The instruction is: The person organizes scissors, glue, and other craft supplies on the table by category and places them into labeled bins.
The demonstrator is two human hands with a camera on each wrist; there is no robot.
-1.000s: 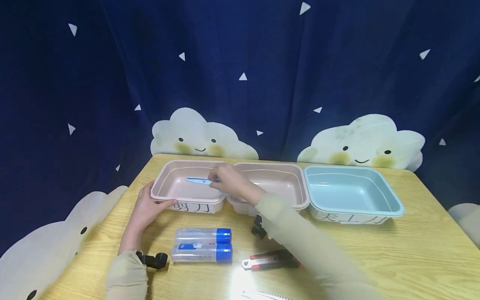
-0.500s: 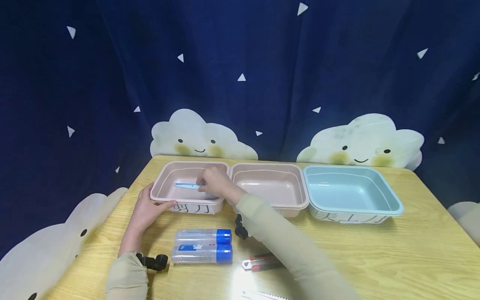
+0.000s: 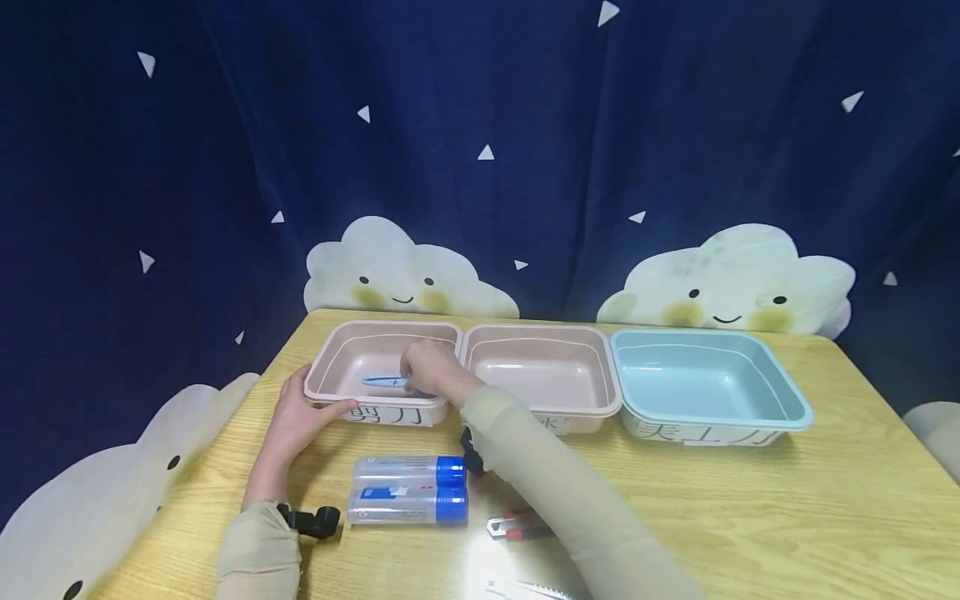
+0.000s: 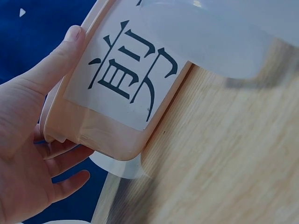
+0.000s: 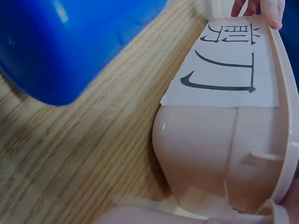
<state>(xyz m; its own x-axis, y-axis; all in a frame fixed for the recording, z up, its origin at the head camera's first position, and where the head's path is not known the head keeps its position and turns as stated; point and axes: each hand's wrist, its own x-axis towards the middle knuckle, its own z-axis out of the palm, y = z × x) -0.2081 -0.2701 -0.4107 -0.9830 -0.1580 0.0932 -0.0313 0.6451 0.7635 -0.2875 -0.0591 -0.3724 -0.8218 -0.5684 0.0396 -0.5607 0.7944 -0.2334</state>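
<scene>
Blue tool (image 3: 384, 382) in right hand (image 3: 431, 367), within leftmost bin (image 3: 371, 343)

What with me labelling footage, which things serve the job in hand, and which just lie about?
Job:
slim light-blue tool in right hand
pink rectangular plastic tub gripped by left hand

Probably idle for now:
two clear blue-capped cylindrical bottles
red-and-silver cutter
pale serrated strip
middle pink plastic tub
rectangular blue plastic tub

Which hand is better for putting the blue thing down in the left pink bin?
Probably the right hand: it holds the blue thing over the floor of the left pink bin. The left hand grips that bin's near-left corner, so it seems better placed for steadying.
</scene>
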